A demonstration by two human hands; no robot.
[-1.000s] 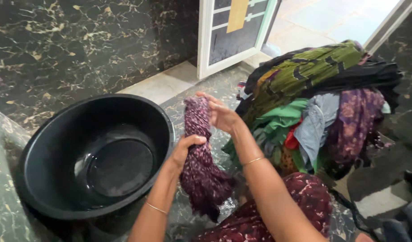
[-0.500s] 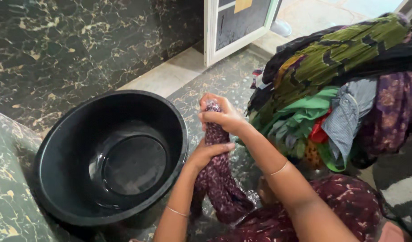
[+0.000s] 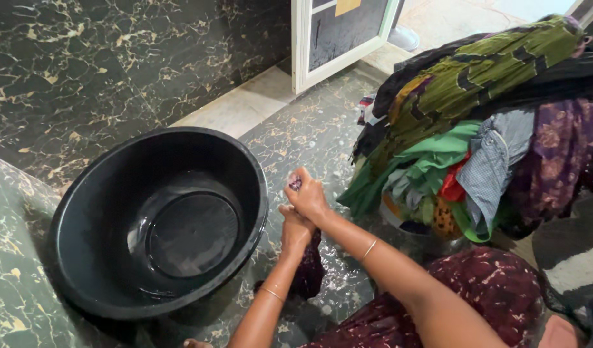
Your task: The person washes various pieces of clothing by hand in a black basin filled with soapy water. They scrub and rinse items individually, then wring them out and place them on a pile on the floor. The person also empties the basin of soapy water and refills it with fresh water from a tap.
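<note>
Gripping a wet maroon cloth with both clenched hands, left under right (a wringing hold), I squat beside a black tub.

Both forearms reach forward and meet in front of the body. The right hand sits clenched on top, fingers curled tight, directly above the left hand, also fisted. A thin bangle circles each wrist.
</note>
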